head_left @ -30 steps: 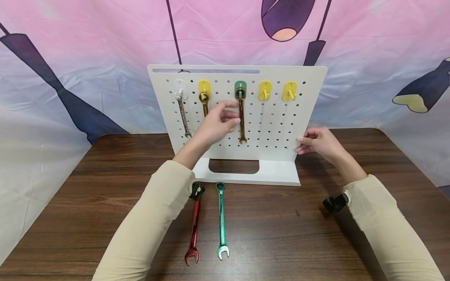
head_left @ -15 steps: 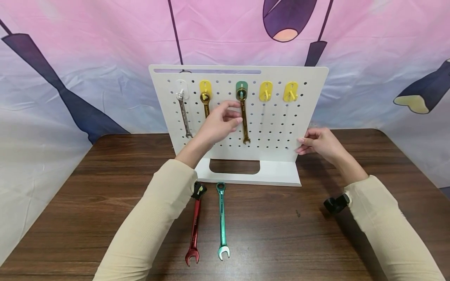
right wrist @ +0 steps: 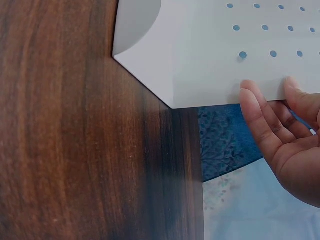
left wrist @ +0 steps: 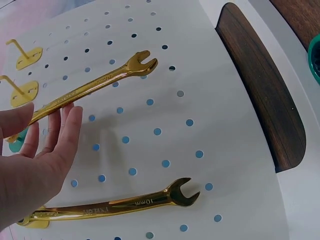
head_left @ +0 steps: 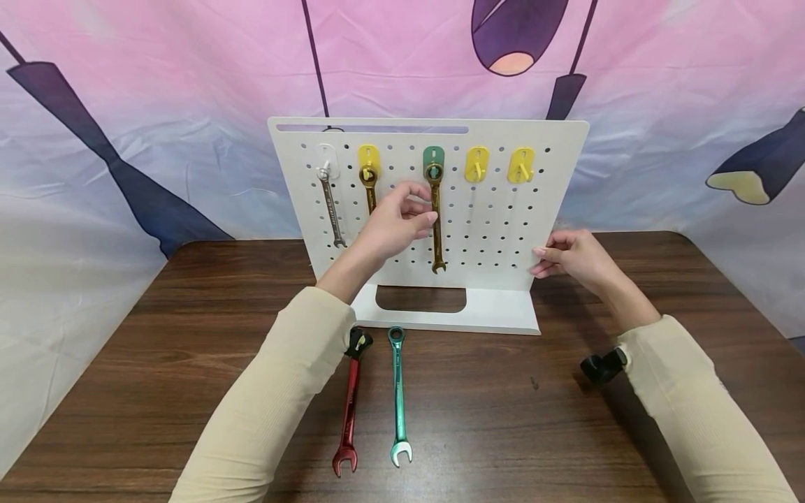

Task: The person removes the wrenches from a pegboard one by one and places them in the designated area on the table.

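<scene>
A white pegboard [head_left: 503,230] stands on a brown table [head_left: 157,335]. A gold wrench [head_left: 435,230] hangs by its ring from a green hook [head_left: 432,155]. My left hand [head_left: 423,206] is at its shaft, fingers fairly straight and fingertips touching it; the left wrist view shows the gold wrench [left wrist: 100,82] running past that left hand [left wrist: 50,115]. My right hand [head_left: 544,260] rests its fingertips on the board's right edge, and the right wrist view shows this right hand [right wrist: 270,100] there too. A second gold wrench [left wrist: 125,205] hangs beside the first.
A silver wrench [head_left: 330,206] hangs on a clear hook at the left. Two yellow hooks [head_left: 476,164] [head_left: 520,164] hold nothing. A red wrench [head_left: 348,412] and a green wrench [head_left: 397,398] lie on the table before the board's base [head_left: 503,318].
The gold wrench swung slightly, then dropped lower, and now hangs straight from the green hook. Both hands have stayed almost where they were.
</scene>
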{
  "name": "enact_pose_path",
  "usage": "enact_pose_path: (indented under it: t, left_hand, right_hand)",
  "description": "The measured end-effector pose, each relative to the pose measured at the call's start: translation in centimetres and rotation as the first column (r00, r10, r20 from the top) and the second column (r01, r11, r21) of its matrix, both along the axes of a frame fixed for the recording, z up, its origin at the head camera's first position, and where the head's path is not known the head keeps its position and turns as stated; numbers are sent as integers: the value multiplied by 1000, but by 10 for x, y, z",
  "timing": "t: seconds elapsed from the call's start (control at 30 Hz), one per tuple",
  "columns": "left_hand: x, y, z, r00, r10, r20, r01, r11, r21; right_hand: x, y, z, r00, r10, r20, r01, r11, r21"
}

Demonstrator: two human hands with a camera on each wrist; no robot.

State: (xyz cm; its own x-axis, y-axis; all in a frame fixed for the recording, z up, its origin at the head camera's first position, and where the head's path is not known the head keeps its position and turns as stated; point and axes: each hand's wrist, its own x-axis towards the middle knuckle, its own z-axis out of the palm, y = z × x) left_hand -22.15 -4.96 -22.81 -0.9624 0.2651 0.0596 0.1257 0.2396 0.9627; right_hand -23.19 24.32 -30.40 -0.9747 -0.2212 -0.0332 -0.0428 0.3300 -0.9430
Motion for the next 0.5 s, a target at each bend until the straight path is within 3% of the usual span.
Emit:
enact_pose_path:
  t: [0.5]
  left_hand:
    - [7, 2, -4, 998, 3, -64, -4, 1000, -21]
  right_hand:
    - [-1, 0, -2, 1000, 15, -10, -15, 1000, -26]
